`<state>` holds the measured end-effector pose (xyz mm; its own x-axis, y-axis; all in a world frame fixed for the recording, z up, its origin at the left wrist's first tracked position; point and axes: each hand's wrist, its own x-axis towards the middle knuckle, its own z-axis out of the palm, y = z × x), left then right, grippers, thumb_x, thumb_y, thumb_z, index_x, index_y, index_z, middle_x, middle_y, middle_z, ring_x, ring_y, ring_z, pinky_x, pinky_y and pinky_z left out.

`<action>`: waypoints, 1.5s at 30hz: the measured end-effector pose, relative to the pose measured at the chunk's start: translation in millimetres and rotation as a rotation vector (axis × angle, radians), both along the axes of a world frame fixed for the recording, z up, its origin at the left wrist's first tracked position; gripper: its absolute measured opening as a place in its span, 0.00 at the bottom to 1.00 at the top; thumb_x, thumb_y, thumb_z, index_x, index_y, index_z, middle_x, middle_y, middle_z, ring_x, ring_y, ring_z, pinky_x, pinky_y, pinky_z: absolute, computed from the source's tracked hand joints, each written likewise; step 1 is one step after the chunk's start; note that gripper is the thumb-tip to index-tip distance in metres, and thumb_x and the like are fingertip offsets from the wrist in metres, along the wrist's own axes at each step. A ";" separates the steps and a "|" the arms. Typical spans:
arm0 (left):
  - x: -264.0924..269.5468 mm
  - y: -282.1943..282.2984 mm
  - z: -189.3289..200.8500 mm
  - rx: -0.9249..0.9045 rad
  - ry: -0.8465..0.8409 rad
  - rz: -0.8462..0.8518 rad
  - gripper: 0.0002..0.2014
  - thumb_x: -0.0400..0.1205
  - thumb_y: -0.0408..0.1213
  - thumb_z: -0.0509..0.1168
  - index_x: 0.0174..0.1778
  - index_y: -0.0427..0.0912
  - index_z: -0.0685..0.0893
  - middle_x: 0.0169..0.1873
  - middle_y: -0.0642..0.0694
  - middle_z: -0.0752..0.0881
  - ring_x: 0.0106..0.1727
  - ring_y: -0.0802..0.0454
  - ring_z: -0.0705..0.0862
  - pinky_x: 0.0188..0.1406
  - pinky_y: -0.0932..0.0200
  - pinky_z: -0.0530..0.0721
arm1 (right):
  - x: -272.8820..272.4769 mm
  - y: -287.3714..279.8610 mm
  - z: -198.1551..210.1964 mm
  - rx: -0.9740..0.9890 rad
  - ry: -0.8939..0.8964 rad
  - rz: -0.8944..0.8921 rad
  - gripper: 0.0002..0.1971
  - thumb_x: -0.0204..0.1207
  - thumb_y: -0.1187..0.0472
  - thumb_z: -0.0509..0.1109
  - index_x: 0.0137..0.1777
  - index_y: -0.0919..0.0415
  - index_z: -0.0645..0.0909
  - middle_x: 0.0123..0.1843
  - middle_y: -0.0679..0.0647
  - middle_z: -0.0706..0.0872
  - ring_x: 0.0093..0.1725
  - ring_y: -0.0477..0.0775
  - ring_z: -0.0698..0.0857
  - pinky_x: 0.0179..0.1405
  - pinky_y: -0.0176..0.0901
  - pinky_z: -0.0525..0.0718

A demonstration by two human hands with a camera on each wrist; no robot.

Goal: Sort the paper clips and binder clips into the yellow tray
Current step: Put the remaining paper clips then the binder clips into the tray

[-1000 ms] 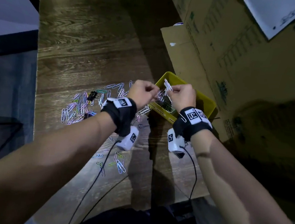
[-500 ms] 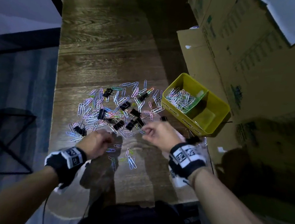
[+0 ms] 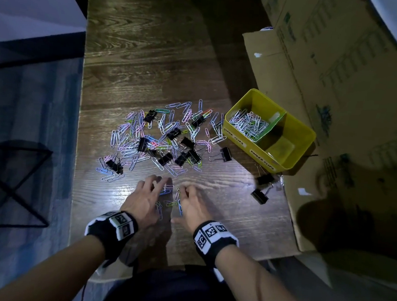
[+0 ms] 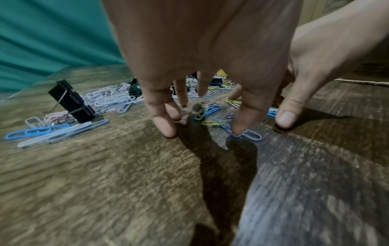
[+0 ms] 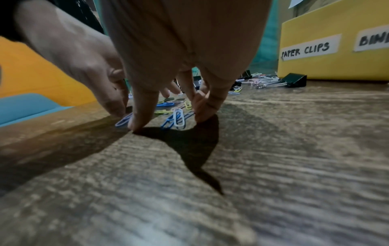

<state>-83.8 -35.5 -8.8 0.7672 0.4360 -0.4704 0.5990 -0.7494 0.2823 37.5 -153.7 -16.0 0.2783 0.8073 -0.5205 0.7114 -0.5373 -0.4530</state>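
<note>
Both grips are spread, fingertips pressing down on the table, clamped on nothing. In the head view the left hand and right hand sit side by side at the near edge, with a small scatter of loose paper clips in the gap between them.

Seen from the left hand, these clips lie at about 3 o'clock; from the right hand, at about 9 o'clock. Both hands are equally near. One blue clip beside the right hand has its long axis running roughly 12 to 6 o'clock.

Farther off, at 12 o'clock from the hands, lies the main pile of paper clips and black binder clips. At about 2 o'clock stands the yellow tray, with clips heaped in its left compartment and its right compartment bare.

The left wrist view shows what the head view hides: a left fingertip pressing directly on a blue clip. The right wrist view shows a white clip lying untouched between the right thumb and fingers, plus the tray's "PAPER CLIPS" label. A pinch or sweep inward seems the likely next move.
</note>
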 end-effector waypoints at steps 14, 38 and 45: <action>-3.8 -5.0 -10.3 -0.035 -0.132 -0.140 0.28 0.69 0.38 0.72 0.67 0.39 0.78 0.58 0.40 0.81 0.51 0.38 0.80 0.54 0.45 0.83 | 2.4 4.1 4.4 -0.012 0.161 -0.114 0.11 0.80 0.60 0.65 0.59 0.63 0.78 0.58 0.60 0.80 0.57 0.61 0.81 0.54 0.50 0.79; 2.2 -7.9 -19.4 0.028 -0.052 -0.176 0.20 0.79 0.32 0.64 0.67 0.34 0.76 0.50 0.38 0.83 0.52 0.37 0.81 0.49 0.48 0.84 | 1.6 7.3 14.1 0.037 -0.200 0.348 0.17 0.81 0.73 0.53 0.68 0.74 0.71 0.61 0.69 0.78 0.62 0.69 0.79 0.56 0.58 0.81; 2.2 -15.0 -21.5 0.035 -0.053 -0.144 0.21 0.69 0.30 0.73 0.58 0.34 0.80 0.40 0.38 0.82 0.40 0.37 0.83 0.35 0.49 0.87 | 1.5 10.0 17.3 0.042 -0.215 0.411 0.15 0.81 0.72 0.52 0.63 0.75 0.75 0.59 0.69 0.78 0.59 0.69 0.80 0.54 0.59 0.82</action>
<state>-81.6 -50.4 -30.3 0.8466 0.3347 -0.4138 0.4691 -0.8366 0.2831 39.0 -143.7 1.3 0.0287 0.8924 -0.4503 0.9418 -0.1751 -0.2871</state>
